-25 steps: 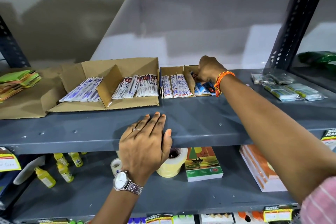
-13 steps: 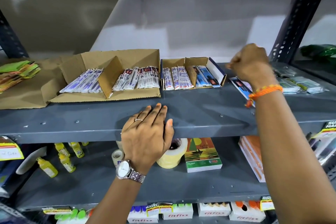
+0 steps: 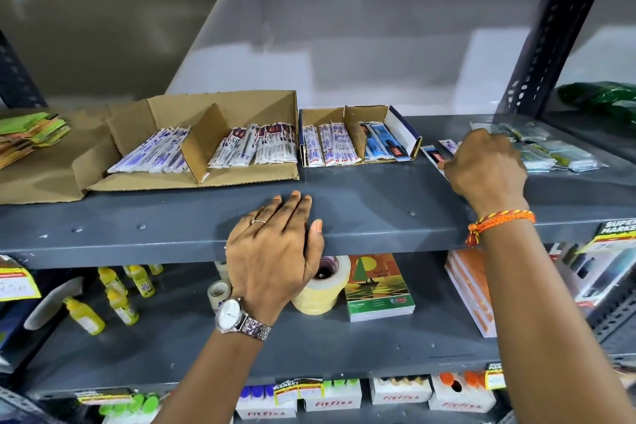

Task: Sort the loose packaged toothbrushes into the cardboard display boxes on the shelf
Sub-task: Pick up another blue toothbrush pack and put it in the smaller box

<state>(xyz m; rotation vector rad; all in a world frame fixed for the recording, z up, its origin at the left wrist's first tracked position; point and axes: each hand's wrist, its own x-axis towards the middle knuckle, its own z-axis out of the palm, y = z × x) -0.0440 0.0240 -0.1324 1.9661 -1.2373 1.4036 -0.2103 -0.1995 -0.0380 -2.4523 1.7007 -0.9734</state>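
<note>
A large cardboard box (image 3: 220, 103) with a divider holds purple-white packaged toothbrushes (image 3: 151, 155) on its left and red-white ones (image 3: 261, 148) on its right. Beside it, a small display box (image 3: 402, 127) holds red-white packets (image 3: 327, 144) and blue packets (image 3: 382, 144). Loose toothbrush packets (image 3: 434, 155) lie on the grey shelf (image 3: 361, 196) just right of the small box. My right hand (image 3: 485, 165) is down on them, fingers curled, thumb at one packet's edge. My left hand (image 3: 275, 248) lies flat on the shelf's front edge, holding nothing.
Clear-wrapped packs (image 3: 557, 155) lie right of my right hand, near the perforated upright (image 3: 550, 27). A green and orange stack (image 3: 31, 131) sits far left. On the lower shelf are a tape roll (image 3: 320, 289), yellow bottles (image 3: 117, 299) and a notebook (image 3: 378, 286).
My right hand left the small display box, swung right, and dropped onto the loose packets. My left hand stayed on the shelf edge.
</note>
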